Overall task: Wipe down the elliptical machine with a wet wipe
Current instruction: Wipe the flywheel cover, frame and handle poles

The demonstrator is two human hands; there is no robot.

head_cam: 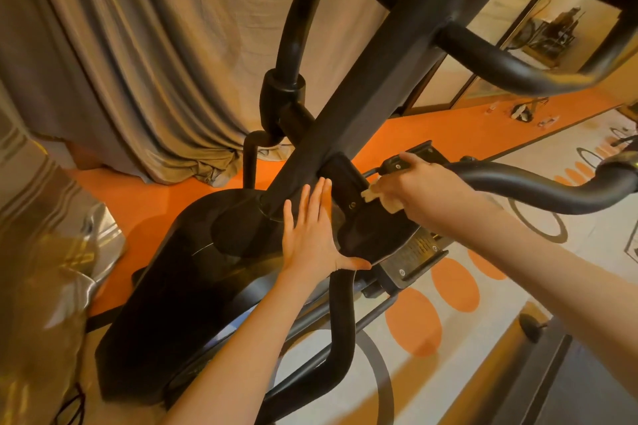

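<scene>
Head view: hands (pixel 419 179) behind upright post (pixel 373 79), curtain (pixel 138 62), maybe mirror (pixel 511 45).

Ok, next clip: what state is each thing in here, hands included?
Left hand: open, fingers straight, flat against the black elliptical machine's plastic housing.
Right hand: curled grip on the crumpled pale wet wipe, pressing it onto the machine near the central post.
Pale wet wipe: bunched, mostly hidden by the hand.
Grey fabric curtain: drawn, pooled on the orange floor.
</scene>
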